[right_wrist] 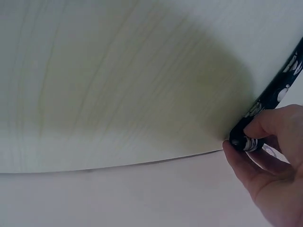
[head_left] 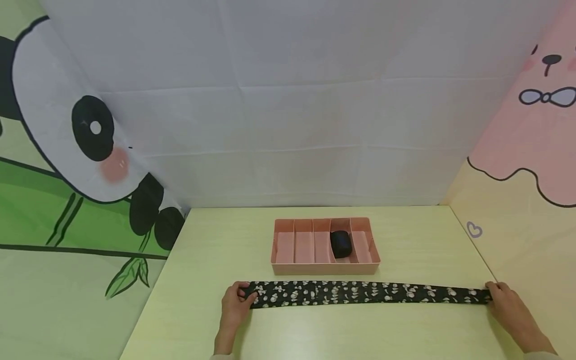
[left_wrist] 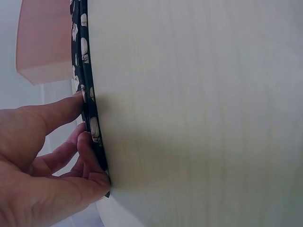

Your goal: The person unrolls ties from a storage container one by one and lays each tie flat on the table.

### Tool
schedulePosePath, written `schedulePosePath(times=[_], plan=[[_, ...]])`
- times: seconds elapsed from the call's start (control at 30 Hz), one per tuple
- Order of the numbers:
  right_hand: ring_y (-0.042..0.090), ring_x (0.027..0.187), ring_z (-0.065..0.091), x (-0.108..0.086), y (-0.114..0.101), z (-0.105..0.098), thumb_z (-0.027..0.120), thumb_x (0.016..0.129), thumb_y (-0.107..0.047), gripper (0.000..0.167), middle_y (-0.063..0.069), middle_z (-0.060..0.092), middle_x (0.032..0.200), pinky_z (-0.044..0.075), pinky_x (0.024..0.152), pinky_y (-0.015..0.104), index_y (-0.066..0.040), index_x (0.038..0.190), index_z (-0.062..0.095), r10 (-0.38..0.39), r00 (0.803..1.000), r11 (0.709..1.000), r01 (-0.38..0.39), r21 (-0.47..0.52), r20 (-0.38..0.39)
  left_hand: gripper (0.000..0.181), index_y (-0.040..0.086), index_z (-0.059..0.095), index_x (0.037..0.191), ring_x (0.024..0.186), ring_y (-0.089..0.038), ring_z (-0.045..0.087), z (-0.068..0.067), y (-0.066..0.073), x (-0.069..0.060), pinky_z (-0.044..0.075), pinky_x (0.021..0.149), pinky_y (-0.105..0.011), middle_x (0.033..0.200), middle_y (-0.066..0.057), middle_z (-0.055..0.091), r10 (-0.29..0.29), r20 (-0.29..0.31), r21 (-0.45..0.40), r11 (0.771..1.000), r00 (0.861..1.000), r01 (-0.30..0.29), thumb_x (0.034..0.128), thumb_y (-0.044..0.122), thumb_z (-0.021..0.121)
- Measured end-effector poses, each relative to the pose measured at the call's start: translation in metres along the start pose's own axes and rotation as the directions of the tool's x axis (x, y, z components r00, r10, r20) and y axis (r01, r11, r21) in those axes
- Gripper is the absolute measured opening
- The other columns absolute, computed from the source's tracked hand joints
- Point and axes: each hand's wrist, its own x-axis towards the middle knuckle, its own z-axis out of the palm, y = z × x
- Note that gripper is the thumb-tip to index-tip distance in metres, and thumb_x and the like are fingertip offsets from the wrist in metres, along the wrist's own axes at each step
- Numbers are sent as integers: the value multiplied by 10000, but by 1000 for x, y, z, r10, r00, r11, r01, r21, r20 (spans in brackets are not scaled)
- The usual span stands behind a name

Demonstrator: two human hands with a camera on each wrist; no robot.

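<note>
The dark cloth lies lengthwise from left to right; left hand and right hand pinch its ends, fingers closed.

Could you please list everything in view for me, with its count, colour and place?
Long patterned fabric strip: 1, black with pale motifs, stretched between the hands, nearer the person than the tray
Rectangular five-compartment tray: 1, pink, on the table
Small rounded object: 1, black, in the tray's fourth compartment from the left
Smooth tabletop: 1, pale yellow, under everything
Creased backdrop sheet: 1, whitish grey, behind the table
Panda-like print: 1, black and white, left side
Bow-tied animal print: 1, pink, right side
Heart outline: 1, purple, right side
Left hand: 1, bare, pinching the strip's left end
Right hand: 1, bare, pinching its right end
</note>
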Motion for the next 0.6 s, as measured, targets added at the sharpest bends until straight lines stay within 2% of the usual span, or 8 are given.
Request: schedulePosePath(times=[0.2, 0.43, 0.6], plan=[[556, 744, 587, -3, 5, 3, 643, 704, 213, 407, 432, 511, 902, 491, 670, 631, 228, 1077, 483, 64, 998, 998, -64, 17, -17, 299, -26, 639, 1109, 779, -170, 491, -1, 1, 1, 437, 677, -266, 901, -93, 530, 1, -4, 9, 1000, 1000, -1, 868, 50, 799], [598, 875, 553, -7, 6, 3, 609, 791, 210, 298, 459, 485, 1021, 473, 744, 657, 265, 1067, 508, 134, 991, 991, -134, -18, -19, 302, -34, 640, 1110, 774, -168, 494, 0, 2, 2, 441, 675, -267, 901, -97, 534, 10, 3, 9, 1000, 1000, -10, 868, 49, 798], [555, 870, 512, -12, 4, 6, 623, 780, 230, 212, 395, 477, 999, 456, 717, 640, 227, 989, 583, 79, 984, 991, -96, -96, -160, 308, -33, 643, 1112, 770, -163, 493, 1, 0, 2, 441, 676, -265, 899, -91, 533, 11, -2, 16, 1000, 1000, -11, 861, 47, 803]])
